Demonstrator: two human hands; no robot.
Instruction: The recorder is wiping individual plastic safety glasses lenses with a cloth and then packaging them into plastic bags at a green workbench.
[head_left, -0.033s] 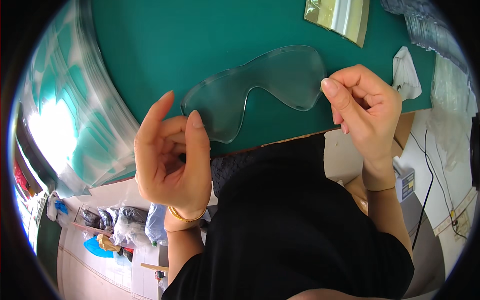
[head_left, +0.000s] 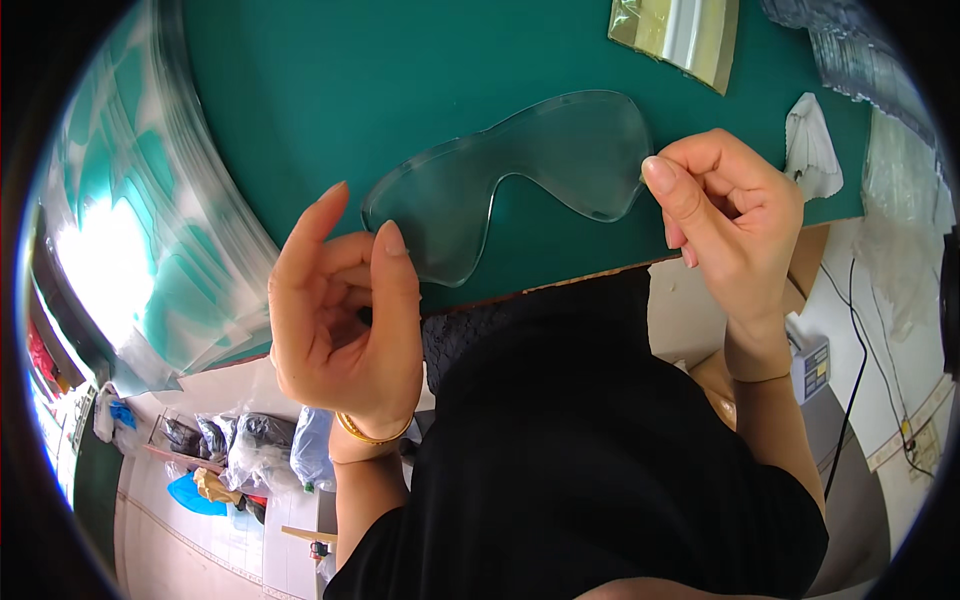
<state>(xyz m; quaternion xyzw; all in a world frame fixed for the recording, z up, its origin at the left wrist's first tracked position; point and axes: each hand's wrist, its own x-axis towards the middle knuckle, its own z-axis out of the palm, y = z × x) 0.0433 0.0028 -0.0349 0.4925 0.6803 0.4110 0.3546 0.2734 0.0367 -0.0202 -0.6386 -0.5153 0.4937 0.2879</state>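
Note:
A clear, faintly grey goggle lens (head_left: 440, 185) with a nose notch spans the space between my hands, over the green tabletop. At its right end, the thumb and bent fingers of my right hand (head_left: 730, 205) pinch the tip. My left hand (head_left: 345, 310) is at the lower left end. There the thumb laps over the lens edge against a bent finger, while the index finger stretches up free of it. The exact contact behind the left thumb is hidden. A gold bracelet (head_left: 375, 432) circles my left wrist.
Clear curved plastic sheets (head_left: 165, 200) are stacked at the left. A yellowish strip-like piece (head_left: 675, 40) lies at the far right, and a crumpled white cloth (head_left: 812, 150) beside my right hand. Clear plastic wrapping (head_left: 900, 210) hangs at the right edge. Bagged items (head_left: 260, 450) stand below left.

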